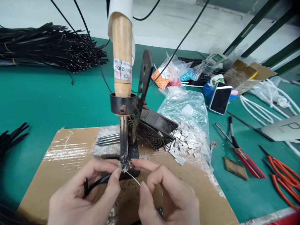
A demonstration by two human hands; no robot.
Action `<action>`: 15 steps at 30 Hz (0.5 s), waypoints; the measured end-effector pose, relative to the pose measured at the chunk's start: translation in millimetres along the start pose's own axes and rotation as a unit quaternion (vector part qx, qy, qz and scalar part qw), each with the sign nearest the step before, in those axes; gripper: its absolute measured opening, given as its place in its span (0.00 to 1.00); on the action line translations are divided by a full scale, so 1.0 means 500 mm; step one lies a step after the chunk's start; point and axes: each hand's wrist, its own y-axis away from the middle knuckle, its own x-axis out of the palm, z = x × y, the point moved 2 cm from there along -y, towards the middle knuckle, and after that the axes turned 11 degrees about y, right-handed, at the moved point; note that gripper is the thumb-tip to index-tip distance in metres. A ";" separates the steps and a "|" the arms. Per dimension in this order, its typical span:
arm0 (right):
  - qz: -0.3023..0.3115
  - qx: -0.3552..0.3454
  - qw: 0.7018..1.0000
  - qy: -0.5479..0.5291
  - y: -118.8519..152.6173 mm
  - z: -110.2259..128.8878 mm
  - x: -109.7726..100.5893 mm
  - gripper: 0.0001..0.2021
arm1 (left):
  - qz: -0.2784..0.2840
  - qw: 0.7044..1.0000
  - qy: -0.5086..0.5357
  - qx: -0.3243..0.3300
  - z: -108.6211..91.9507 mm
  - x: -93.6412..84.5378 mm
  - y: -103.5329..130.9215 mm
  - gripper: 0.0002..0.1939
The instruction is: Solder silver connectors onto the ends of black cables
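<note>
Black cable [100, 181] lies pinched between the left fingers [114, 182]

Silvery wire [133, 177] and black cable [100, 181] show below the tan wooden handle [122, 40]. To its right, scissors [274, 163] flash orange.

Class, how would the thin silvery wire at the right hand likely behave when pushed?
The wire would probably buckle under a hard push, being so thin. Its short stretch beyond the right hand runs nearly straight, so it may hold its shape under gentle pressure. It is likely light too, given its slenderness.
</note>
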 end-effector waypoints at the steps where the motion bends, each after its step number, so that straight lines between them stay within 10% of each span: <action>1: 0.008 0.007 1.000 -0.008 -0.001 -0.001 -0.001 0.10 | 0.000 1.000 -0.004 -0.006 0.001 -0.001 0.000 0.03; 15: -0.005 0.013 0.999 -0.034 -0.002 0.005 0.001 0.10 | -0.026 0.999 -0.036 -0.018 -0.011 0.011 -0.013 0.12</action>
